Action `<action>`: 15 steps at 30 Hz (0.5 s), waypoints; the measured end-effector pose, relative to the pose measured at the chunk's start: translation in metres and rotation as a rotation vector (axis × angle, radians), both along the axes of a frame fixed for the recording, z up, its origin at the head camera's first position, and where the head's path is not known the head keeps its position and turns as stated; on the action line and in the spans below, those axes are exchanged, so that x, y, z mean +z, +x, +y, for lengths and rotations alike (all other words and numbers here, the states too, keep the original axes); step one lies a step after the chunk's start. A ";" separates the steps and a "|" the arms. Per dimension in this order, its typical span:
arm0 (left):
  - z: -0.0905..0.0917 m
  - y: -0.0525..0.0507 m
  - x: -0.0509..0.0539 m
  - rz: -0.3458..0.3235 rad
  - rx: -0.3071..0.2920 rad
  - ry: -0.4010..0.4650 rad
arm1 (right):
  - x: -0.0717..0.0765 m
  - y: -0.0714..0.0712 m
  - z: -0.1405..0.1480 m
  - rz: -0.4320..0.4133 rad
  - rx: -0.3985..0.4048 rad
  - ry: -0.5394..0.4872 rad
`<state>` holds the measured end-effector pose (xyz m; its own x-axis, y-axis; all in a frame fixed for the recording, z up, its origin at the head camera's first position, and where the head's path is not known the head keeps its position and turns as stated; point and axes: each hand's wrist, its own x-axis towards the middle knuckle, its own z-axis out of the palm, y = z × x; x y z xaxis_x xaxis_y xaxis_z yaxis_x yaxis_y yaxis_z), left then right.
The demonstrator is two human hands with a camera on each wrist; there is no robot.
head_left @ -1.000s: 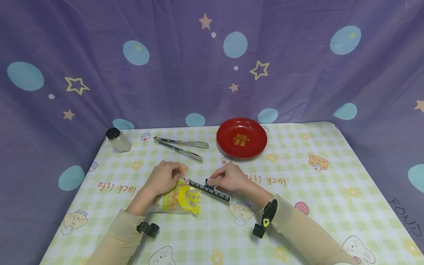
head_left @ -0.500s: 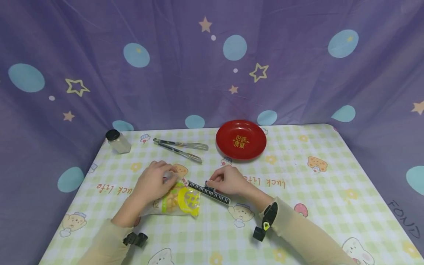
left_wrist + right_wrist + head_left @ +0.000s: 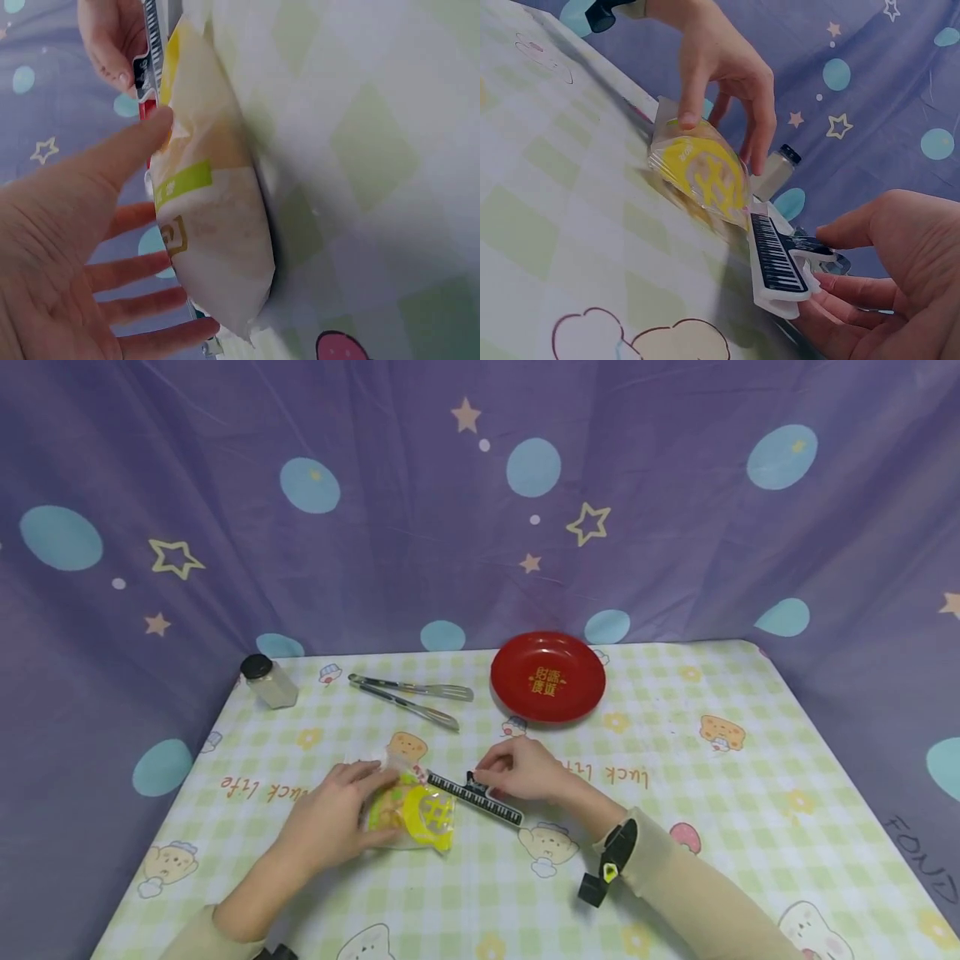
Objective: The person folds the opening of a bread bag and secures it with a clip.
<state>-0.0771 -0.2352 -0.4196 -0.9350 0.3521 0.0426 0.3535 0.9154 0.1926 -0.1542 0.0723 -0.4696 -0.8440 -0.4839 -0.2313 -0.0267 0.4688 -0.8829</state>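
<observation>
Lower centre of head view: piano-patterned clip (image 3: pixel 475 798) pinched by right hand (image 3: pixel 523 768); just left, yellow-printed bag (image 3: pixel 416 814) touched by wide-spread left hand (image 3: pixel 328 817).

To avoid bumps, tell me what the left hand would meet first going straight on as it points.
The left hand would meet the bag first; depth is unclear, and the two may be touching.
</observation>
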 end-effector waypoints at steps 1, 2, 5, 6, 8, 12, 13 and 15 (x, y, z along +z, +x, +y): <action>0.000 0.001 -0.001 0.002 0.003 -0.007 | 0.000 0.000 0.000 -0.002 0.003 0.001; 0.001 0.001 -0.002 0.005 0.005 -0.013 | 0.000 0.000 0.001 -0.005 0.005 0.004; 0.002 0.002 -0.003 0.012 0.009 -0.021 | 0.000 0.001 0.001 -0.012 0.010 0.011; 0.002 0.002 -0.003 0.014 0.010 -0.023 | 0.000 0.001 0.001 -0.016 0.012 0.013; 0.002 0.001 -0.003 0.015 0.013 -0.022 | -0.001 0.000 0.002 -0.033 0.013 0.008; 0.002 0.002 -0.002 0.011 0.016 -0.014 | -0.003 -0.001 0.003 -0.082 0.018 -0.012; 0.002 0.002 -0.002 0.011 0.015 -0.010 | -0.003 -0.001 0.003 -0.095 0.016 -0.020; 0.002 0.001 -0.002 0.012 0.014 -0.005 | -0.004 -0.002 0.003 -0.114 0.010 -0.032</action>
<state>-0.0758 -0.2334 -0.4214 -0.9391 0.3397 0.0526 0.3434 0.9210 0.1838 -0.1560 0.0751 -0.4735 -0.8081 -0.5008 -0.3101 0.0706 0.4403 -0.8951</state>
